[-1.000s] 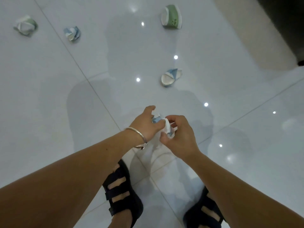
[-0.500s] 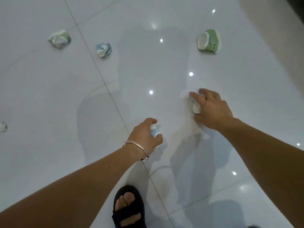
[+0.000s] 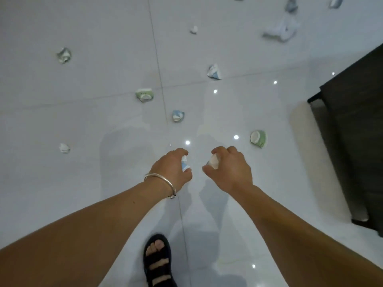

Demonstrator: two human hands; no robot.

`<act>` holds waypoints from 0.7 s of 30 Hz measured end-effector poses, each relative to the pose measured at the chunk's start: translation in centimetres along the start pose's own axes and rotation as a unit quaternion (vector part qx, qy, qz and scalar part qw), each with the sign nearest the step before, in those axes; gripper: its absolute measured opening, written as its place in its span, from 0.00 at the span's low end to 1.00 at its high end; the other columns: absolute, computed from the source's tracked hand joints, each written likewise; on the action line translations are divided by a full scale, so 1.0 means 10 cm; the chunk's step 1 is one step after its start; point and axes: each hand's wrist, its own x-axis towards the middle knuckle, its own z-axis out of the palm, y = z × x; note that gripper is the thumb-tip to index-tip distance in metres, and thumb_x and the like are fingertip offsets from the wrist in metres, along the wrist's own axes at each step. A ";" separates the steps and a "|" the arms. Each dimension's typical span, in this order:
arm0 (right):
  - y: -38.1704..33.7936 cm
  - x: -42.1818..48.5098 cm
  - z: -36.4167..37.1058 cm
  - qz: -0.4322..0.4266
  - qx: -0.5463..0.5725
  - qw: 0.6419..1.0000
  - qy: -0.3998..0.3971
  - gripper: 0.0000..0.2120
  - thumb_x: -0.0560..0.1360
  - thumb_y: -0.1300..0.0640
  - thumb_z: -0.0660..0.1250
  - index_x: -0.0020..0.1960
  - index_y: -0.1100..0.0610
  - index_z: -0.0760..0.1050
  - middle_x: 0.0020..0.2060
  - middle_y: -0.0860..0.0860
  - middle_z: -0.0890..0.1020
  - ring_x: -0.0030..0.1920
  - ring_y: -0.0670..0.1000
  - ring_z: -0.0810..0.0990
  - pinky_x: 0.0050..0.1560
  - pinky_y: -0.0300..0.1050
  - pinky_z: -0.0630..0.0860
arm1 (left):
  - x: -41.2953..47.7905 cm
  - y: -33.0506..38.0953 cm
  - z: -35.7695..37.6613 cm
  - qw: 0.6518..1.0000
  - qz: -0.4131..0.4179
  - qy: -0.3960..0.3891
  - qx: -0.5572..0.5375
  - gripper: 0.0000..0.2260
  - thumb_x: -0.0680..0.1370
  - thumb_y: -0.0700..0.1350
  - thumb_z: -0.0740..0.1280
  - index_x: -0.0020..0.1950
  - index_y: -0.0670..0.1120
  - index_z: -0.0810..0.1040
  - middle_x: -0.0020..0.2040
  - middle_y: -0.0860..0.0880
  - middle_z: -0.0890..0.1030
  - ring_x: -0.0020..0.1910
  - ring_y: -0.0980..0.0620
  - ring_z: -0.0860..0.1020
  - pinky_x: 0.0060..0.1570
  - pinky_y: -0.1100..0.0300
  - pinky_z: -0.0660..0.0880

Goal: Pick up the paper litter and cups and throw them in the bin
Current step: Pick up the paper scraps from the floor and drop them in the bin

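Nearest, above a black strapped sandal point(image 3: 158, 264), the left hand point(image 3: 171, 169) is seen clamped on a small blue-and-white crumpled paper scrap point(image 3: 184, 164). The right hand point(image 3: 230, 169) is curled round a crushed white paper cup point(image 3: 213, 162), which half a second ago was being gathered off the glossy white tiled floor point(image 3: 83, 183) and is now held clear of it. Both hands are judged loaded, so a trip to the bin (not in view) is probably due; beyond, a pale green paper cup on its side point(image 3: 258, 139), a crushed blue-and-white cup point(image 3: 177, 116) and a crushed green-and-white cup point(image 3: 144, 95) are left on the floor, well apart.
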 end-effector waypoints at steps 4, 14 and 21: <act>-1.06 -0.13 -0.98 -0.067 -0.048 0.997 0.003 0.25 0.71 0.40 0.68 0.65 0.47 0.70 0.56 0.49 0.73 0.57 0.52 0.71 0.45 0.43 0.67 | -0.36 0.24 -1.16 0.999 -0.007 0.039 -0.010 0.23 0.74 0.50 0.66 0.69 0.52 0.68 0.63 0.48 0.75 0.58 0.47 0.75 0.55 0.57 0.71; -3.54 -0.48 -2.65 -0.188 -0.095 0.977 0.022 0.25 0.71 0.41 0.67 0.66 0.47 0.70 0.56 0.49 0.74 0.58 0.53 0.72 0.45 0.43 0.68 | -1.17 0.36 -3.92 0.991 -0.015 0.133 0.007 0.23 0.74 0.50 0.66 0.68 0.51 0.68 0.62 0.48 0.75 0.55 0.47 0.76 0.48 0.59 0.70; -4.60 -0.27 -3.40 -0.207 -0.085 0.974 0.027 0.26 0.71 0.40 0.67 0.66 0.47 0.69 0.57 0.50 0.73 0.60 0.53 0.71 0.46 0.45 0.68 | -1.24 0.51 -5.18 0.984 -0.047 0.170 -0.004 0.23 0.74 0.49 0.66 0.69 0.50 0.68 0.63 0.46 0.74 0.58 0.45 0.75 0.54 0.57 0.71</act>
